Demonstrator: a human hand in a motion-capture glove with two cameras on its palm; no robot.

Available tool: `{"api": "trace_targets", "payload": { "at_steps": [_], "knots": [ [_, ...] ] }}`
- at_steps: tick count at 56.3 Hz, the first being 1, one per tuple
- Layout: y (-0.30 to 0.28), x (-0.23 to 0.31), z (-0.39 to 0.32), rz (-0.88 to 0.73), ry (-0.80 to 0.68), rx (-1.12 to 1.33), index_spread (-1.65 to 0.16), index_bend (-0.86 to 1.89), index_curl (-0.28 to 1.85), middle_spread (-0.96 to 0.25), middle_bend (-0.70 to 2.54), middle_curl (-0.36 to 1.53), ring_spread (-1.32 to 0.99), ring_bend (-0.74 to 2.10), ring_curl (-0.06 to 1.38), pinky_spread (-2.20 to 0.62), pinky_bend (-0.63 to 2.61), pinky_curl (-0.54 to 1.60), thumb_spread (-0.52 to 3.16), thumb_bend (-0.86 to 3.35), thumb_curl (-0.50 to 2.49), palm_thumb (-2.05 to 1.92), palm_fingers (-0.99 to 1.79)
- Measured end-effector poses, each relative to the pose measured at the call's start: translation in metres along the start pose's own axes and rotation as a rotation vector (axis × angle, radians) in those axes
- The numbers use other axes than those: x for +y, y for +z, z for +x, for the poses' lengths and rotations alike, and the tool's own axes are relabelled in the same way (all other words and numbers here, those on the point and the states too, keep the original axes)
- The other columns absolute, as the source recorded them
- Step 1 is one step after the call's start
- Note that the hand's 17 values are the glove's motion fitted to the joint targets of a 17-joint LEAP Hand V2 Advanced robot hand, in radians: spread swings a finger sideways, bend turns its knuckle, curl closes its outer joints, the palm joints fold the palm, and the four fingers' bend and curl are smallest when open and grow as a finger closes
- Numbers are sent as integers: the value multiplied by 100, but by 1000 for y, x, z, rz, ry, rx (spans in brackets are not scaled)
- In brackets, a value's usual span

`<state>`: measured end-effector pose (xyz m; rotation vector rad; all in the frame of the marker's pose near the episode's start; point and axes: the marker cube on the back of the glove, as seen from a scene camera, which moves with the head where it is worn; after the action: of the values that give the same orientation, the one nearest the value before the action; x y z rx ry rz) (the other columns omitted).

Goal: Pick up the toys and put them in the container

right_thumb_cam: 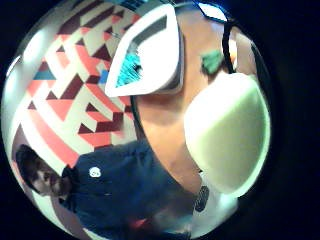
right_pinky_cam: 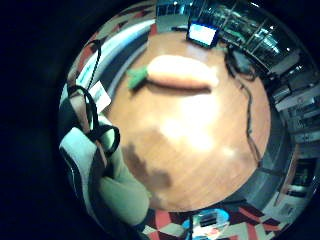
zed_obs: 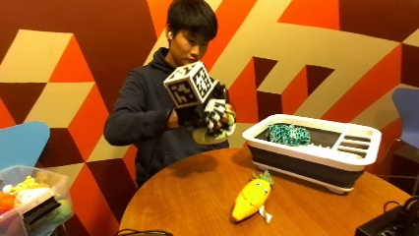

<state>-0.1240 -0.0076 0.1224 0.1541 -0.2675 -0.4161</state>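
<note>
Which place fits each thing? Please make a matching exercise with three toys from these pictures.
Things:
1. carrot toy
2. teal toy
3. pale green toy

Places:
A. held up in the gloved right hand
B. lying on the wooden table
C. inside the white container

Pairs: 1-B, 2-C, 3-A
</note>
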Motion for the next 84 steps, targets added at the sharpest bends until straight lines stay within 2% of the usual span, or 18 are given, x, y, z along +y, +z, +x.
{"api": "trace_targets", "payload": {
  "at_steps": [10,25,33,40,42,46,47,48,49,50,51,58,66,75,84],
  "knots": [
    [-62,-52,-34,180,-46,-41,-41,80,61,-34,94,66,-44,136,68,-40,123,55,42,20,89,78,95],
    [-54,-152,-97,229,-95,-84,-41,91,84,-38,106,83,-46,146,76,-40,135,61,19,22,100,76,79],
    [-20,-190,-105,193,-50,-47,-40,93,94,-38,108,89,-45,149,78,-39,139,63,12,22,104,75,70],
    [18,-204,-116,8,-79,-74,-38,87,99,-38,103,91,-44,146,78,-38,141,62,11,18,106,72,59],
    [29,-205,-118,-84,-98,-94,-38,85,100,-37,99,91,-43,143,77,-38,139,60,12,17,106,71,52],
    [45,-202,-118,-224,-136,-109,-35,63,96,-31,78,85,-37,133,74,-31,139,60,33,14,106,66,2],
    [46,-202,-117,-239,-139,-108,-34,61,97,-30,80,85,-37,132,74,-31,143,61,34,15,106,68,7],
    [46,-202,-116,-249,-139,-109,-34,60,92,-25,66,79,-32,115,69,-23,138,58,45,11,103,59,-26],
    [46,-202,-114,-255,-138,-113,-35,56,89,-22,59,77,-28,102,67,-20,137,58,52,9,101,56,-44],
    [44,-202,-112,-256,-137,-119,-35,53,87,-19,55,75,-26,97,65,-18,135,56,58,8,100,55,-40],
    [42,-202,-110,-254,-136,-127,-35,47,83,-16,50,72,-23,84,61,-15,134,55,63,3,96,48,-53],
    [10,-198,-88,-155,-110,-161,-35,23,69,-5,24,60,-11,48,46,-4,117,46,92,-3,81,35,-41],
    [-23,-180,-47,-86,-38,-95,-35,19,61,-2,20,54,-6,37,40,1,92,37,113,-5,66,23,-11],
    [-29,-149,27,-164,70,89,-35,20,59,-2,23,53,-5,39,39,3,77,32,123,-4,52,3,4],
    [29,-114,81,-291,134,108,-34,17,56,-2,22,52,-5,41,39,3,74,31,130,-1,45,0,3]
  ]
}}
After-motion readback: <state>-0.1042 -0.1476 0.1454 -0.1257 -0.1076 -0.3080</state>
